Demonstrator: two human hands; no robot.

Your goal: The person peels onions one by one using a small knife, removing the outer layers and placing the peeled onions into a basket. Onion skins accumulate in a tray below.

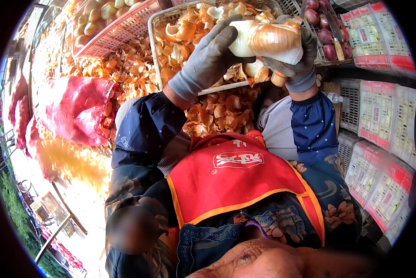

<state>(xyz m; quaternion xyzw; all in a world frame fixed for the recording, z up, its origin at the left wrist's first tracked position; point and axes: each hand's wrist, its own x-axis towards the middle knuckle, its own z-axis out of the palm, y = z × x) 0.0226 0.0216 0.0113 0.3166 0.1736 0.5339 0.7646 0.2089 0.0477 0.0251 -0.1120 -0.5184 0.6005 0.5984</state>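
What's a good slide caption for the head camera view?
Gloved left hand and right hand peel an onion over a crate of skins.

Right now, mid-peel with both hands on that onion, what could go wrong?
1. The onion is held up over the crate by gloved fingers; its peeled white part may be slick and could slip.
2. Loose skin could fall outside the crate, adding to the peels heaped below.
3. A knife lies beside the red onions, near the right hand.

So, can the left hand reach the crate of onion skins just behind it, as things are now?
Probably yes. The left hand holds the onion together with the right hand, directly over the crate of onion skins. Nothing lies between, but it must release the onion first.
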